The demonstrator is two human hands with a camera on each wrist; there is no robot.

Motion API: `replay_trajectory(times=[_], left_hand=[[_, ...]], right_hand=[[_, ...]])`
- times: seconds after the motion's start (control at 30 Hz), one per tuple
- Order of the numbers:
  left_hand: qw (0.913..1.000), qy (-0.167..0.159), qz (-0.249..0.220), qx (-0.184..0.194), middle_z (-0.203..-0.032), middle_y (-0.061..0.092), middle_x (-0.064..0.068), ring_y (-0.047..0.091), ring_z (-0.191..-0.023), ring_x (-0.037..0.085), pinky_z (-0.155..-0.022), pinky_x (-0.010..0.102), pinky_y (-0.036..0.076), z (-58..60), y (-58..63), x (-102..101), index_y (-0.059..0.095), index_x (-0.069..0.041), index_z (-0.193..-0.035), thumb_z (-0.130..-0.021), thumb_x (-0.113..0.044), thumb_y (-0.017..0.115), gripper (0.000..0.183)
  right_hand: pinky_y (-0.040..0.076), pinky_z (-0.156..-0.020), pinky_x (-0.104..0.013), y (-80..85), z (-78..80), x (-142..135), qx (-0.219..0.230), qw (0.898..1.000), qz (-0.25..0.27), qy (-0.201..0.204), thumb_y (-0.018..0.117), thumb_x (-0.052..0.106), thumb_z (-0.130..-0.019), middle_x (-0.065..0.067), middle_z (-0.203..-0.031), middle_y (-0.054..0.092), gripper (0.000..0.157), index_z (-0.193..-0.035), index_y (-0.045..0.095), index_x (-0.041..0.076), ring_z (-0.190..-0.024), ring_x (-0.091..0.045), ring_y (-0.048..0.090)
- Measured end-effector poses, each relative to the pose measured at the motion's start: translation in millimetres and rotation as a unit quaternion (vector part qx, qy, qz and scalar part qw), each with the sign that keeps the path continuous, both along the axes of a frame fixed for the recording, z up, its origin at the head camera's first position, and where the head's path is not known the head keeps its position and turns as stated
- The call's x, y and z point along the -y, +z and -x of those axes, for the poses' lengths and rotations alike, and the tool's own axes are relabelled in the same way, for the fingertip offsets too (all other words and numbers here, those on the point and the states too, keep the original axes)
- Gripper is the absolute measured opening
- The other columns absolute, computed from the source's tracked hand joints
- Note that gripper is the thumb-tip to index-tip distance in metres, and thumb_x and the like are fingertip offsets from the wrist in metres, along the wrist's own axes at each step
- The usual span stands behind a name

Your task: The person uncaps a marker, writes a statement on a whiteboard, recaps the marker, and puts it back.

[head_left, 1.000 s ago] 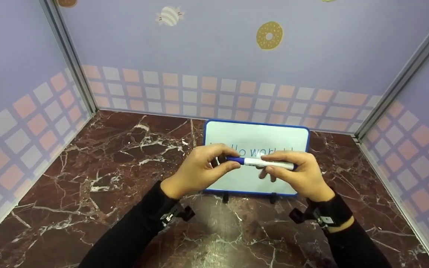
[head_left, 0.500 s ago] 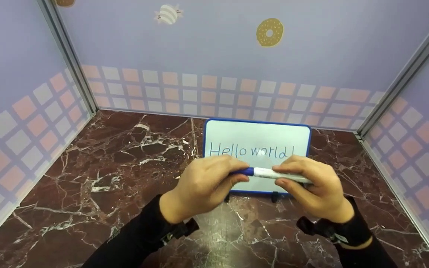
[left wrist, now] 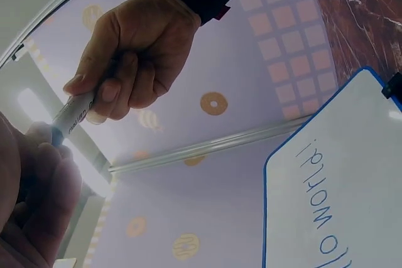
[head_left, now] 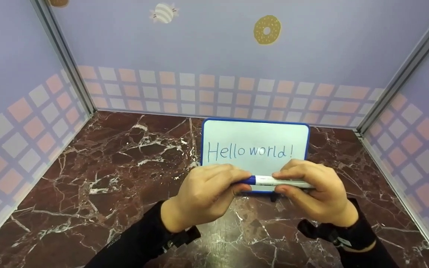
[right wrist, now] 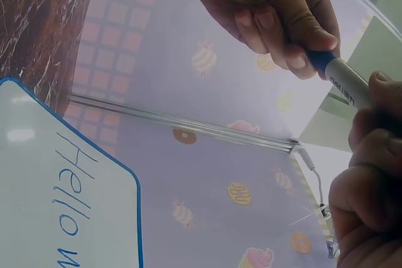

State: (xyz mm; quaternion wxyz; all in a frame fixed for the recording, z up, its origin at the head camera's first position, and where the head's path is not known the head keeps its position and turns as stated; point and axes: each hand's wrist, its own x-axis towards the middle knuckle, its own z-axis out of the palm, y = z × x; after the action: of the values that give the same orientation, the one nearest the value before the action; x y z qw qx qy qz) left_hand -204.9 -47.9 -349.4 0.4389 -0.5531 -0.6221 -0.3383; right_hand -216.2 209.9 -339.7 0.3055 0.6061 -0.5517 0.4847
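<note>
A whiteboard marker [head_left: 266, 180] with a white barrel and a blue cap lies level between both hands, in front of the board. My left hand [head_left: 209, 193] pinches the blue cap [right wrist: 321, 61] between thumb and fingers. The white barrel [left wrist: 74, 112] is gripped by my right hand [head_left: 317, 190], thumb below and fingers above. The cap sits against the barrel, with no gap seen. Behind the hands stands a blue-framed whiteboard [head_left: 255, 134] with "Hello world!" handwritten on it in blue. Its lower part is partly hidden by the hands.
The board stands on small black feet [head_left: 273, 197] on a dark red marble-patterned table [head_left: 125, 186]. Lilac panels [head_left: 207, 37] with pink and white squares enclose the back and both sides, joined by metal corner posts [head_left: 65, 56].
Both hands have come lower and nearer with the marker, uncovering the writing on the board. The left fingers now cover more of the blue cap.
</note>
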Motion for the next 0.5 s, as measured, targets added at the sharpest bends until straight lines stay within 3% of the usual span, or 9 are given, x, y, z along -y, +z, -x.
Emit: replay_trajectory(times=[0.13, 0.27, 0.4, 0.5], left_hand=[[0.9998, -0.008, 0.015, 0.003, -0.096, 0.080, 0.011, 0.078, -0.078, 0.019, -0.080, 0.020, 0.064, 3.7, 5.3, 3.2, 0.072, 0.006, -0.115, -0.106, -0.004, 0.074, 0.014], [0.9993, -0.001, 0.038, 0.003, -0.098, 0.079, 0.011, 0.078, -0.081, 0.019, -0.083, 0.020, 0.063, 7.3, 12.1, 11.9, 0.073, 0.004, -0.115, -0.103, -0.004, 0.078, 0.015], [0.9975, 0.033, 0.062, -0.002, -0.102, 0.080, 0.009, 0.080, -0.087, 0.020, -0.087, 0.023, 0.064, 12.8, 14.1, 22.2, 0.076, 0.001, -0.114, -0.102, -0.007, 0.081, 0.016], [0.9954, 0.056, 0.077, 0.001, -0.102, 0.080, 0.007, 0.079, -0.086, 0.018, -0.083, 0.023, 0.065, 20.8, 11.7, 26.2, 0.077, -0.001, -0.114, -0.102, -0.011, 0.082, 0.017]], right_hand=[[0.051, -0.055, -0.025, -1.7, 1.2, -0.2, -0.007, 1.000, -0.010, -0.027, 0.078, 0.007, -0.105, -0.017, -0.082, 0.071, 0.026, -0.103, 0.071, -0.018, -0.064, -0.016, 0.062], [0.052, -0.054, -0.024, -1.8, 5.3, 1.7, -0.057, 0.992, -0.028, -0.106, 0.077, 0.016, -0.108, -0.013, -0.083, 0.071, 0.030, -0.106, 0.073, -0.014, -0.062, -0.015, 0.061], [0.055, -0.056, -0.031, -3.4, 11.2, 3.8, -0.138, 0.964, -0.051, -0.220, 0.077, 0.024, -0.109, -0.010, -0.087, 0.072, 0.030, -0.106, 0.079, -0.006, -0.064, -0.020, 0.063], [0.052, -0.056, -0.033, -7.8, 15.5, 2.8, -0.174, 0.943, -0.072, -0.274, 0.078, 0.025, -0.108, -0.008, -0.089, 0.070, 0.026, -0.106, 0.082, -0.001, -0.065, -0.021, 0.061]])
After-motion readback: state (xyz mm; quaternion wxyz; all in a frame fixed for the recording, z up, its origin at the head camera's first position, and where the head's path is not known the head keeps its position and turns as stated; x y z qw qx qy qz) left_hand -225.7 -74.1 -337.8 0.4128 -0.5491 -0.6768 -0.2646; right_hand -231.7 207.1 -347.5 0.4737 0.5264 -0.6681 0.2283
